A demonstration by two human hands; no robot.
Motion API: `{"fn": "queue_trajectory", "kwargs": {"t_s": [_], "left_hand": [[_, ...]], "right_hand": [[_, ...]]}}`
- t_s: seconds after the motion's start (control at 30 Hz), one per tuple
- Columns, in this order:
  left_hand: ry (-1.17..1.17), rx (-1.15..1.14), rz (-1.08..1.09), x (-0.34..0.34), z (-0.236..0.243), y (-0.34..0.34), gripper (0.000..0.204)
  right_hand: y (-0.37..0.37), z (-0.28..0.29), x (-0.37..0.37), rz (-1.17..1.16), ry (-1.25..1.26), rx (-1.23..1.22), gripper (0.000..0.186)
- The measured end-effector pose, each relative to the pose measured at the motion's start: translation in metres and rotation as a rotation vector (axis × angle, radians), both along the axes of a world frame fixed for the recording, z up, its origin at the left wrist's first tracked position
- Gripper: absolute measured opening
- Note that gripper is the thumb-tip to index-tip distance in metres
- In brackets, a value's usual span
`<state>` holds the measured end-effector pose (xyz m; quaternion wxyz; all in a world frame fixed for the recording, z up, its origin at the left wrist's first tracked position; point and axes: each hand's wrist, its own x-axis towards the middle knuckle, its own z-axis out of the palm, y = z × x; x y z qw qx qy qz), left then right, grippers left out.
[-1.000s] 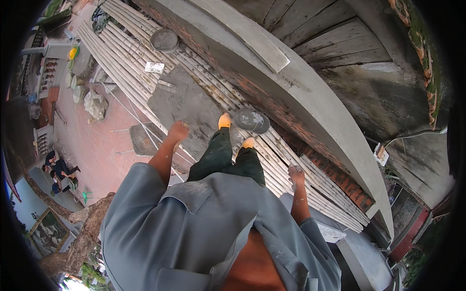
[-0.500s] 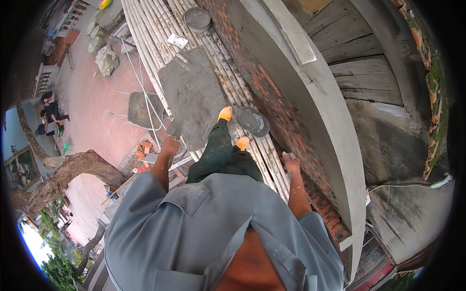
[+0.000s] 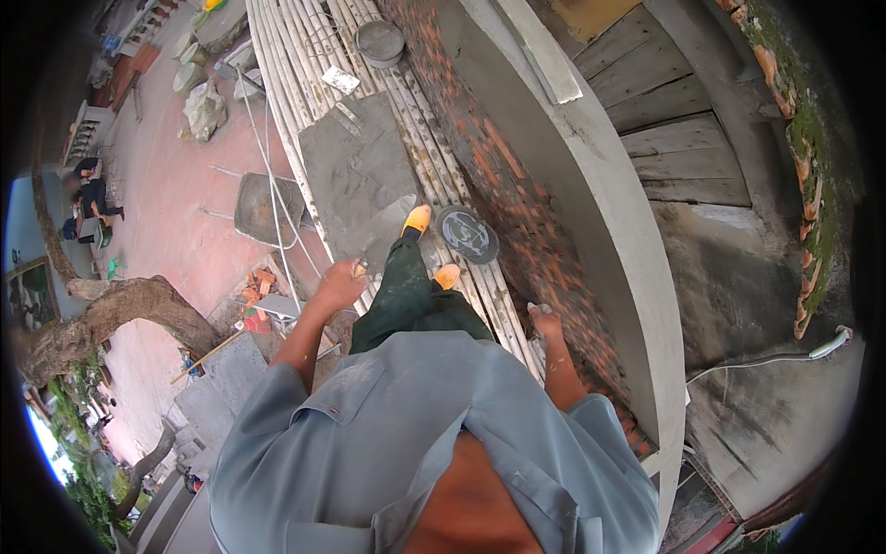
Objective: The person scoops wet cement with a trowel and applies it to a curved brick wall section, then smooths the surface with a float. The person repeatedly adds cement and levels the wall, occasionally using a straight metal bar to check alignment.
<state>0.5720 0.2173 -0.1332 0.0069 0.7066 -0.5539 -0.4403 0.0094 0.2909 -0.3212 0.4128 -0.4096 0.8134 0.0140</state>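
My left hand (image 3: 343, 283) is closed round the handle of a trowel, whose grey blade (image 3: 395, 214) reaches over wet mortar beside my foot. The mortar (image 3: 355, 152) lies spread on a flat grey sheet or board; its edges are hard to make out. My right hand (image 3: 545, 321) hangs low beside the brick wall (image 3: 526, 208), fingers curled in, with nothing visible in them. A round black tub (image 3: 467, 234) with whitish streaks on its surface stands right of my yellow shoes (image 3: 418, 219).
Long pale poles (image 3: 277, 55) form the platform under me. Another round tub (image 3: 379, 42) sits farther along it. A rendered ledge (image 3: 637, 212) curves along the right. Lower left are a wheelbarrow (image 3: 268, 209), a tree trunk (image 3: 129, 319) and people (image 3: 92, 198).
My left hand has moved right and slightly forward, and the trowel blade has swung right across the mortar towards my foot. My right hand is slightly lower in view; the whole view has shifted a little.
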Motion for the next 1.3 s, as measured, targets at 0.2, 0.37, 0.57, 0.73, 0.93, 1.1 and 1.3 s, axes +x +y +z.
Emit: {"fn": "queue_trajectory", "kwargs": {"t_s": [0.2, 0.37, 0.57, 0.73, 0.93, 1.1, 1.3], "left_hand": [[0.076, -0.217, -0.225, -0.079, 0.138, -0.077, 0.037], [0.174, -0.463, -0.385, -0.13, 0.17, -0.149, 0.043], [0.151, -0.26, -0.354, -0.167, 0.179, -0.215, 0.064], [0.205, -0.093, -0.315, -0.192, 0.193, -0.23, 0.057], [0.156, -0.076, -0.49, -0.23, 0.197, -0.227, 0.047], [0.227, -0.033, -0.556, -0.267, 0.198, -0.21, 0.046], [0.452, -0.234, -0.62, -0.26, 0.174, -0.145, 0.048]], "right_hand": [[0.008, -0.014, 0.007, -0.026, 0.046, -0.045, 0.037], [0.031, 0.004, 0.01, -0.284, -0.225, 0.097, 0.048], [0.08, 0.03, 0.013, -0.555, -0.332, 0.1, 0.023], [0.124, 0.03, 0.005, -0.764, -0.381, 0.154, 0.018], [0.138, 0.045, 0.003, -0.802, -0.417, 0.166, 0.022], [0.123, 0.042, 0.005, -0.787, -0.369, 0.163, 0.021], [0.095, 0.028, -0.011, -0.638, -0.355, 0.09, 0.023]]}}
